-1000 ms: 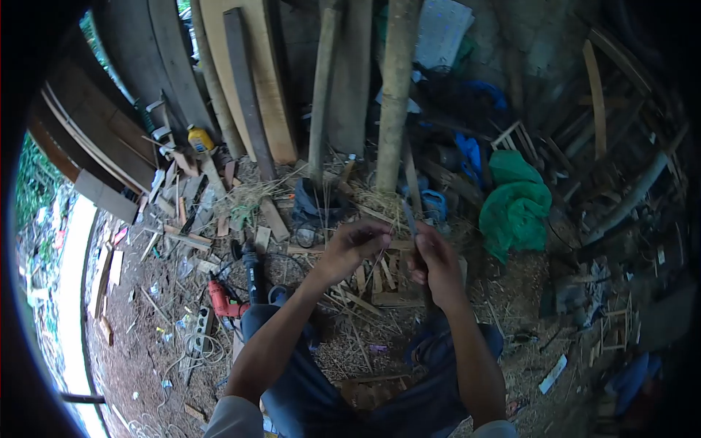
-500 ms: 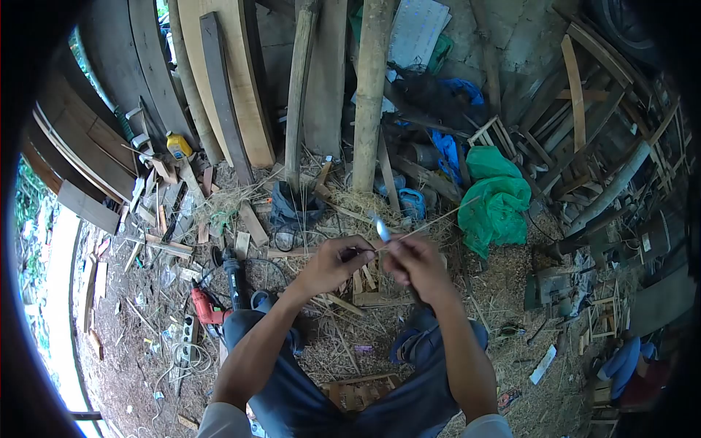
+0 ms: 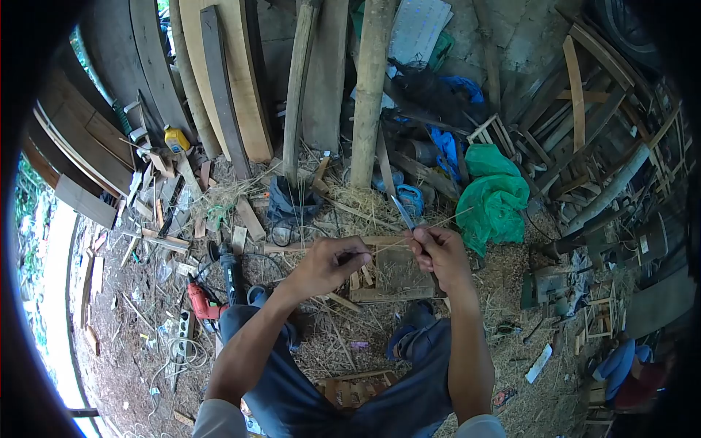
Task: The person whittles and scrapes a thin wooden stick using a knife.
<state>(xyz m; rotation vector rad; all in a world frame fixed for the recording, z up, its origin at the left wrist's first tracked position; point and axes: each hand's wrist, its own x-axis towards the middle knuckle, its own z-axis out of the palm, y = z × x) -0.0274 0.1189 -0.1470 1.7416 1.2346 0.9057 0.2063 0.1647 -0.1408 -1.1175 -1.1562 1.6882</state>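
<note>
Across the bottom centre of the frame, closest to my camera, I see two legs in dark blue trousers [image 3: 292,390], spread apart. Just left of centre I have the left hand [image 3: 332,264], its thumb and fingertips pinched narrow on the end of a thin straw-coloured strip [image 3: 395,244]. Right of centre, the right hand [image 3: 443,259] has its fingers closed round the handle of a knife with a slim grey metal blade [image 3: 402,212], which points up and to the left. The strip slants from the left fingertips up to the right, towards the right hand; whether the right fingers touch it, I cannot tell. Left of the legs, my view shows a red power drill [image 3: 198,301] lying beside a black angle grinder [image 3: 232,277], with a pale multi-socket power strip [image 3: 185,336] below them. Above the left hand, a dark fabric bag [image 3: 290,206] stands on the littered ground, while a crumpled green plastic bag [image 3: 495,197] lies right of centre. Farther off, a yellow plastic bottle [image 3: 176,139] sits at upper left, near tall wooden boards [image 3: 252,102] that stand upright along the top, left of a thick round wooden pole [image 3: 370,95].
</note>
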